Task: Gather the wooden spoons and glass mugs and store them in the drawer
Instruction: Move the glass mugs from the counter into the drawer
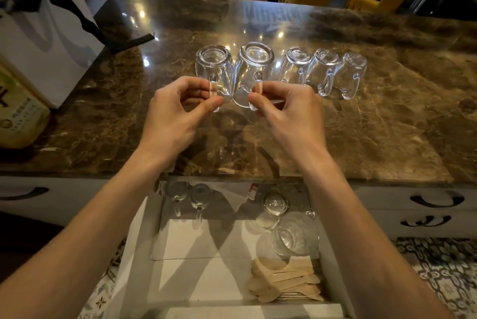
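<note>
**Both hands pinch mug handles**

The left hand [178, 109] and right hand [286, 109] each close finger and thumb on a mug handle. Five upturned glass mugs [299, 63] line the marble counter [387, 125]. Nearer, wooden spoons [286, 282] lie in the open drawer [206, 280].

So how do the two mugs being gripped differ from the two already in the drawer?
The gripped mugs stand on the counter; the drawer mugs sit at the open drawer's back left. Left hand and right hand pinch the gripped mugs' handles; the drawer mugs are untouched. All are clear glass, upside down.
</note>
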Motion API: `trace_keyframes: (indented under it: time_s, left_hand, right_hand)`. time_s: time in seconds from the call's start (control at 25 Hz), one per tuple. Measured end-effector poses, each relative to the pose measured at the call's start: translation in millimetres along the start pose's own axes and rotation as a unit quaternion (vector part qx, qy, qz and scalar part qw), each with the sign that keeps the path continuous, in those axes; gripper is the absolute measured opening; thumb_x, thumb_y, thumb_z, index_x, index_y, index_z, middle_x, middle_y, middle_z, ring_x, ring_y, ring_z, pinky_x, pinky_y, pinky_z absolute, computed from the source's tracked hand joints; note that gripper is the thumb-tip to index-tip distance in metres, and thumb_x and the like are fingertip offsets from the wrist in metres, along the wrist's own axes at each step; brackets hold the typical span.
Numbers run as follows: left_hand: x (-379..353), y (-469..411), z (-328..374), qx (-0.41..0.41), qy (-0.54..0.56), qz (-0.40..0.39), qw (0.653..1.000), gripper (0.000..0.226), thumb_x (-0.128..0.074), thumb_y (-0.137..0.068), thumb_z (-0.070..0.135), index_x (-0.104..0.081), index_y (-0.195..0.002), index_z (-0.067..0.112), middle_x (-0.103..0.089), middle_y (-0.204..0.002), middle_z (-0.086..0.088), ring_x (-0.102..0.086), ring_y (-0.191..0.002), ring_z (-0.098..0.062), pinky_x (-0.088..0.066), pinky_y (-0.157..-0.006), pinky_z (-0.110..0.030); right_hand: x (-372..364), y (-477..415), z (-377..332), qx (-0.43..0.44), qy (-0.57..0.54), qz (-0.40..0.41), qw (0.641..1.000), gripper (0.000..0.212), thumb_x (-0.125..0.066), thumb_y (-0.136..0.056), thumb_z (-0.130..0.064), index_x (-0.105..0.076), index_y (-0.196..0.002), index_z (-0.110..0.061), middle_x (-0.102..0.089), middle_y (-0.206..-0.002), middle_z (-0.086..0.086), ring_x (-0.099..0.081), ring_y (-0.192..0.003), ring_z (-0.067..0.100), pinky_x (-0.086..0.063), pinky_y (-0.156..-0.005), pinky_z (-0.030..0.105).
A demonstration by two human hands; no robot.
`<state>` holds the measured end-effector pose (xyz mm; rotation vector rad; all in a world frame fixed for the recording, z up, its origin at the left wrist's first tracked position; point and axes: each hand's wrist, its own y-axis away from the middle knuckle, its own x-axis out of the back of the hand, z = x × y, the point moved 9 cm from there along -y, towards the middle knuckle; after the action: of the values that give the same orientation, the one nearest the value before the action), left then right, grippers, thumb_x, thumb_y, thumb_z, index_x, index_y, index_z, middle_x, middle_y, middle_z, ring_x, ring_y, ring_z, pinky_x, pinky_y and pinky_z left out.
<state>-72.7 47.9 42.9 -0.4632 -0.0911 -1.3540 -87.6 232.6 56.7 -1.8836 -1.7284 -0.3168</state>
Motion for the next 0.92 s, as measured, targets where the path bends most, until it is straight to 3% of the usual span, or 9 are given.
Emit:
trace_keyframes:
  time_s: [0.32, 0.52, 0.72, 0.92]
  left_hand:
    - [24, 42, 17, 0.013, 0.023, 0.001, 1.000, 0.030, -0.072, -0.072, 0.021, -0.065, -0.100, 0.013, -0.067, -0.087, 0.007, -0.063, -0.077, 0.003, -0.049, -0.074, -0.009]
    - [38, 78, 14, 0.032, 0.017, 0.001, 0.999, 0.027, -0.071, -0.068, 0.024, -0.063, -0.094, 0.027, -0.069, -0.081, 0.007, -0.064, -0.077, 0.003, -0.048, -0.071, -0.005]
    - [51, 117, 4, 0.060, 0.006, -0.006, 0.998, 0.027, -0.071, -0.066, 0.029, -0.064, -0.092, 0.031, -0.069, -0.092, 0.011, -0.065, -0.078, 0.000, -0.048, -0.070, -0.005]
    - [49, 147, -17, 0.120, 0.020, -0.009, 0.993, 0.025, -0.072, -0.061, 0.032, -0.067, -0.084, 0.041, -0.070, -0.086, 0.014, -0.064, -0.075, 0.000, -0.048, -0.065, -0.004]
  right_hand:
    - [6, 44, -21, 0.028, -0.002, 0.003, 1.000, 0.009, -0.070, -0.083, -0.031, -0.074, -0.089, -0.025, -0.073, -0.078, -0.012, -0.068, -0.073, 0.002, -0.057, -0.070, 0.035]
    - [-1, 81, -28, 0.038, -0.026, -0.020, 0.999, 0.010, -0.069, -0.083, -0.029, -0.073, -0.089, -0.022, -0.072, -0.076, -0.013, -0.066, -0.071, 0.000, -0.056, -0.065, 0.031]
    - [-11, 120, -23, 0.040, -0.052, -0.054, 0.996, 0.011, -0.068, -0.084, -0.027, -0.072, -0.092, -0.020, -0.070, -0.077, -0.011, -0.065, -0.072, 0.006, -0.055, -0.061, 0.032]
    - [-20, 149, -11, 0.031, -0.069, -0.068, 0.995, 0.010, -0.072, -0.082, -0.021, -0.073, -0.092, -0.021, -0.071, -0.078, -0.012, -0.064, -0.073, -0.002, -0.050, -0.065, 0.008]
